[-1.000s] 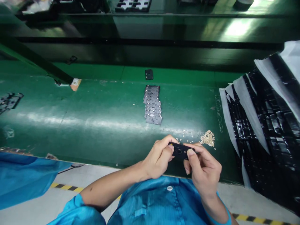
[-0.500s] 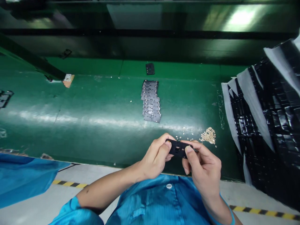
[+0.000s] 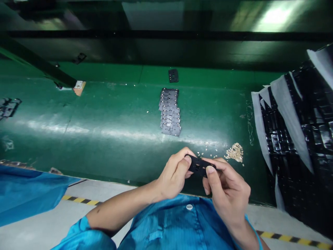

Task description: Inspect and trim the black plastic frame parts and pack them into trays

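Note:
Between my two hands is a small black plastic plate [image 3: 199, 166] with cut-out slots, held above the near edge of the green table. My left hand [image 3: 174, 172] pinches its left end, thumb on top and fingers behind. At the right end, my right hand [image 3: 227, 184] grips it with the thumb pressed on its face and the index finger along the back edge. Just beyond my right hand lies a heap of tiny tan chips [image 3: 235, 152], with loose ones scattered to its left. An overlapping row of similar dark plates [image 3: 170, 113] lies farther up the table.
A single black plate [image 3: 173, 75] lies beyond the row. Other dark parts [image 3: 9, 107] sit at the far left. A green post [image 3: 39, 64] slants down at upper left. Black wrapping with white strips [image 3: 299, 135] borders the right side. Blue cloth [image 3: 28, 194] hangs at lower left.
The view has shifted slightly, so the table things appear a little farther right. Both hands keep their hold on the black plate, with the right thumb barely moved.

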Demonstrator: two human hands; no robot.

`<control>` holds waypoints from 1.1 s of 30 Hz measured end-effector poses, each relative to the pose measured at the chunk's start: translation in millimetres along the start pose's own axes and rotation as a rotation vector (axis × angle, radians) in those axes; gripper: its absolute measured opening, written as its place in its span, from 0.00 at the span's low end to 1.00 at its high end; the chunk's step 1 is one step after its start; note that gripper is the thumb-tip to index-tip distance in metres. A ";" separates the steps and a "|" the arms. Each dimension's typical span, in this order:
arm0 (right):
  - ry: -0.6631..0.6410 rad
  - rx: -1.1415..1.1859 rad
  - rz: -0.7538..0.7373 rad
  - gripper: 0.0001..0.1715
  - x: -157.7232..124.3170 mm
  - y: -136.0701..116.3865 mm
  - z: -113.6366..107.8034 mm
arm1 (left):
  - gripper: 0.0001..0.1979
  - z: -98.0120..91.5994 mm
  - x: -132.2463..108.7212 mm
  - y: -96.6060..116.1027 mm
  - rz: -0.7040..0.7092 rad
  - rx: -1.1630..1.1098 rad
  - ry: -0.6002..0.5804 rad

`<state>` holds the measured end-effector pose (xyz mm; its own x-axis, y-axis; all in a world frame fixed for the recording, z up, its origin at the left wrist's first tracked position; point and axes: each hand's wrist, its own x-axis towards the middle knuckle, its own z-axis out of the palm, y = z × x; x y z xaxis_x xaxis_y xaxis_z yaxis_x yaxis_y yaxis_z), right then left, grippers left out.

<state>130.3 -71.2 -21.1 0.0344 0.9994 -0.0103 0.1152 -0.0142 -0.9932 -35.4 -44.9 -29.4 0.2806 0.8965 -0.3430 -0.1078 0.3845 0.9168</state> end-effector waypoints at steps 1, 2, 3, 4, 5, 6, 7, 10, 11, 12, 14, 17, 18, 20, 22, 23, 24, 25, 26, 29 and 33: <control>-0.004 -0.039 -0.035 0.14 -1.8 1.0 -0.1 | 0.18 0.0 0.5 -0.6 0.000 -0.007 0.010; -0.006 -0.090 -0.078 0.16 -3.5 2.1 -0.1 | 0.17 0.1 1.2 -0.8 -0.007 -0.018 0.020; -0.006 -0.147 -0.132 0.19 -4.8 3.1 0.0 | 0.16 0.2 2.0 -0.6 -0.022 -0.032 0.030; -0.003 -0.203 -0.187 0.20 -5.6 4.1 0.3 | 0.15 0.4 2.7 0.1 -0.045 -0.049 0.039; -0.003 -0.244 -0.230 0.22 -5.8 4.7 0.5 | 0.15 0.7 3.4 1.3 -0.075 -0.065 0.051; -0.013 -0.259 -0.247 0.22 -5.2 5.0 0.8 | 0.14 1.0 3.8 2.7 -0.110 -0.080 0.065; -0.029 -0.241 -0.230 0.22 -4.0 4.8 1.1 | 0.13 1.3 3.9 4.3 -0.142 -0.094 0.079; -0.091 -0.052 -0.040 0.15 2.2 2.3 1.0 | 0.12 1.5 1.0 8.6 -0.205 -0.146 0.093; -0.104 0.010 0.023 0.13 4.4 1.3 0.6 | 0.12 1.3 -1.0 9.6 -0.211 -0.169 0.078; -0.107 0.051 0.069 0.12 6.1 0.5 0.1 | 0.12 0.8 -3.2 10.4 -0.212 -0.193 0.056; -0.108 0.079 0.115 0.11 8.2 -0.2 -0.9 | 0.11 -0.7 -7.6 11.4 -0.209 -0.220 0.010; -0.108 0.081 0.145 0.11 8.2 0.9 -1.4 | 0.10 -3.5 -11.0 12.7 -0.209 -0.185 -0.003; -0.108 0.084 0.151 0.11 7.8 1.5 -1.1 | 0.10 -4.3 -11.1 13.0 -0.207 -0.164 0.006; -0.111 0.086 0.151 0.11 7.3 2.5 0.3 | 0.11 -5.5 -10.1 13.1 -0.192 -0.128 0.036; -0.113 0.080 0.130 0.11 7.3 3.2 2.1 | 0.12 -6.4 -9.0 12.1 -0.167 -0.111 0.059; -0.116 0.074 0.115 0.11 7.7 3.5 2.9 | 0.13 -7.0 -8.7 11.2 -0.155 -0.106 0.066; -0.123 0.070 0.098 0.12 8.2 3.8 3.6 | 0.13 -7.7 -8.8 10.1 -0.144 -0.105 0.069; -0.132 0.068 0.086 0.12 9.0 4.0 4.3 | 0.14 -8.7 -9.1 8.9 -0.133 -0.104 0.071; -0.143 0.069 0.079 0.13 9.9 4.2 4.8 | 0.14 -10.0 -9.6 7.6 -0.125 -0.103 0.071; -0.176 0.081 0.082 0.14 13.1 4.2 6.3 | 0.15 -15.4 -11.7 4.2 -0.084 -0.080 0.045; -0.188 0.101 0.111 0.12 16.7 4.0 9.4 | 0.17 -22.5 -13.3 2.1 -0.015 0.000 0.002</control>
<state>122.0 -54.2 -26.3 -0.1454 0.9805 -0.1319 0.0208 -0.1303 -0.9913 -60.8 -51.0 -27.5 0.2800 0.8912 -0.3569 -0.1040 0.3978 0.9116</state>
